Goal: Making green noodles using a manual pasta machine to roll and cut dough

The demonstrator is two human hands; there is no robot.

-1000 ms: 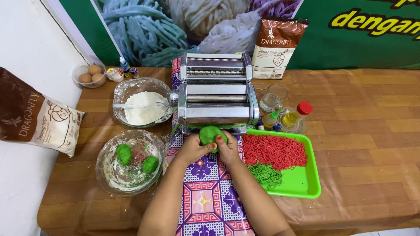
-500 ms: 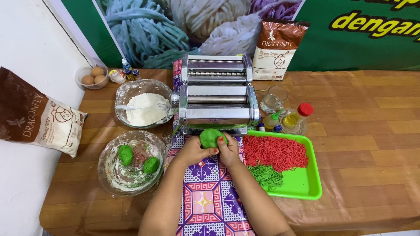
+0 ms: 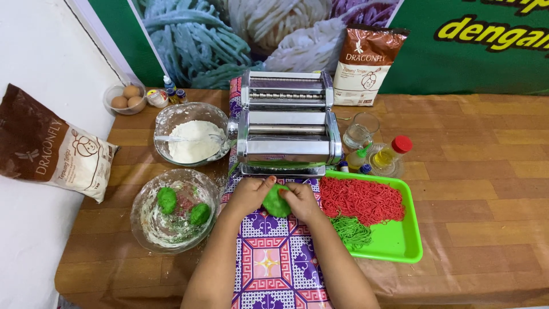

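Both hands hold one lump of green dough (image 3: 276, 201) over a purple patterned cloth (image 3: 273, 263), just in front of a steel pasta machine (image 3: 285, 126). My left hand (image 3: 250, 194) cups the lump from the left, my right hand (image 3: 301, 201) presses it from the right. Two more green dough balls (image 3: 183, 206) lie in a glass bowl (image 3: 150, 229) to the left.
A green tray (image 3: 400, 243) with red noodles (image 3: 361, 199) and green noodles (image 3: 350, 230) sits right of my hands. A glass bowl of flour (image 3: 191, 137), a bowl of eggs (image 3: 126, 98), two brown flour bags (image 3: 48, 150), a glass cup (image 3: 361, 130) and an oil bottle (image 3: 392, 151) stand around the machine.
My hands have lowered the green dough slightly toward the cloth while kneading it. Everything else is unmoved.
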